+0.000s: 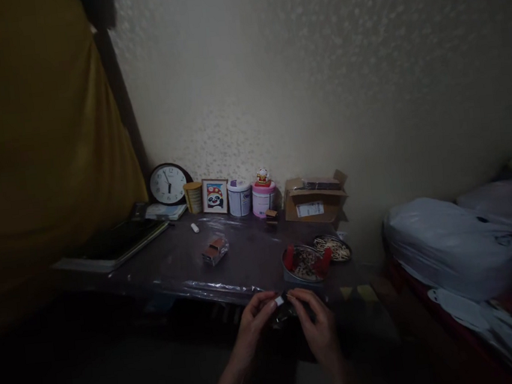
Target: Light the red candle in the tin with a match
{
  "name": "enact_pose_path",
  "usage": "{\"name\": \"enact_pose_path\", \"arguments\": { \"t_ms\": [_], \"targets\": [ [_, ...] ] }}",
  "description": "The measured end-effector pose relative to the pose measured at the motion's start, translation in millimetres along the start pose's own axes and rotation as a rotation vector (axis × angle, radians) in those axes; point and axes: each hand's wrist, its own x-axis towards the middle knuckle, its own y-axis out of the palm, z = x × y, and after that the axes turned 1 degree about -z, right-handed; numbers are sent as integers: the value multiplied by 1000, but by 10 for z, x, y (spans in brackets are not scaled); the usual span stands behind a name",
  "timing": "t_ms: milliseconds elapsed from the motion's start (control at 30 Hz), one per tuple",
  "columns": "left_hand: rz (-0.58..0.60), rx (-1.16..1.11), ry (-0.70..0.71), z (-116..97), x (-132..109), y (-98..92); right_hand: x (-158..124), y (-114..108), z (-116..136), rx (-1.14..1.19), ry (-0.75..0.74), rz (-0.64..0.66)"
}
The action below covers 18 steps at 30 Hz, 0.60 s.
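Note:
My left hand (254,322) and my right hand (316,325) meet just below the near edge of a low dark table (172,266). Both have their fingers curled and pinch a small dark thing with a pale end (281,301) between them; I cannot make out what it is in the dim light. Just beyond my hands a round metal dish (306,264) holds small dark bits and two red pieces. A second dish of pale sticks (332,248) sits behind it.
A plastic-wrapped packet (215,250) lies mid-table. Along the wall stand a clock (168,183), a framed picture (215,196), tins and jars (239,198), and an open cardboard box (314,199). A laptop (122,239) lies left. Grey bundles (451,245) fill the right. A yellow curtain (34,147) hangs left.

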Motion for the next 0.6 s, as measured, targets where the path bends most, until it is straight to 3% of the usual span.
{"name": "enact_pose_path", "arguments": {
  "t_ms": [200,367,500,600],
  "targets": [
    [3,-69,-13,-17,-43,72,25,-14,-41,-70,-37,-23],
    [-17,-109,2,-8,-29,106,28,-98,68,-154,-159,-91],
    [-21,-115,13,0,-27,119,28,-107,47,-239,-298,53],
    [0,-109,34,-32,-55,128,86,-104,-109,-285,-230,51]
  ]
}}
